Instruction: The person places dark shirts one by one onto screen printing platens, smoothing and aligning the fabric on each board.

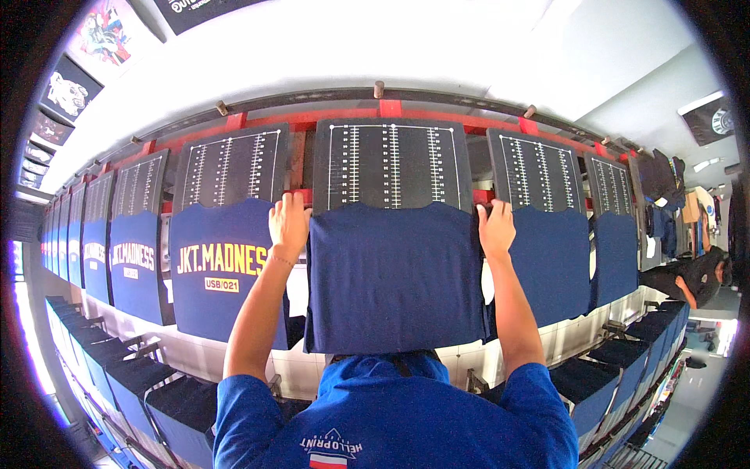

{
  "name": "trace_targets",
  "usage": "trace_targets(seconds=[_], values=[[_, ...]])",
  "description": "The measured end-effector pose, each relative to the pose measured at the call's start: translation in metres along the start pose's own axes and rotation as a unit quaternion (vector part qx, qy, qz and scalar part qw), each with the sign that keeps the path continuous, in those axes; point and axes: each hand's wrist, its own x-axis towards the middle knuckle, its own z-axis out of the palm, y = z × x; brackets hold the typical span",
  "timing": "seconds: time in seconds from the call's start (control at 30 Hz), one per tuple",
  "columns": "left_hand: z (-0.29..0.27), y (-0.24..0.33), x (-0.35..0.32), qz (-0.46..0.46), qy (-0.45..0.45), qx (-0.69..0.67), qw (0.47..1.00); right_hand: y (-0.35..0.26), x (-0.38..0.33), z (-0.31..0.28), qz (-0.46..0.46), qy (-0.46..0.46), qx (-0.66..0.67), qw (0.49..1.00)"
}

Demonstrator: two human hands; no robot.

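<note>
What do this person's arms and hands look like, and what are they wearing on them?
Both forearms are bare. Short blue sleeves end above the elbows and belong to a blue shirt with a small white printed emblem on it. The left hand has a thin bracelet at the wrist. The right hand is bare, with no glove, watch or ring visible.

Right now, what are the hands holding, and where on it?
Both hands grip the plain navy shirt on the middle board: the left hand at its top left corner, the right hand at its top right corner.
</note>
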Motion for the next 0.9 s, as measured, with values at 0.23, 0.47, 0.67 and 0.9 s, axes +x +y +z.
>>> trace_targets(seconds=[0.23, 0.47, 0.67, 0.9], values=[[-0.007, 0.028, -0.108, 0.129, -0.06, -0.077, 0.987, -0.152, -0.085, -0.015, -0.195, -0.126, 0.077, 0.97], [-0.041, -0.026, -0.195, -0.044, 0.023, -0.032, 0.998, -0.244, -0.107, 0.022, -0.328, -0.187, 0.17, 0.91], [-0.049, -0.169, -0.334, -0.316, 0.099, -0.114, 0.937, -0.074, -0.045, -0.023, -0.093, -0.184, -0.057, 0.977], [-0.061, -0.312, -0.354, -0.358, 0.12, -0.112, 0.919, -0.112, -0.063, 0.012, -0.022, -0.166, -0.069, 0.984]])
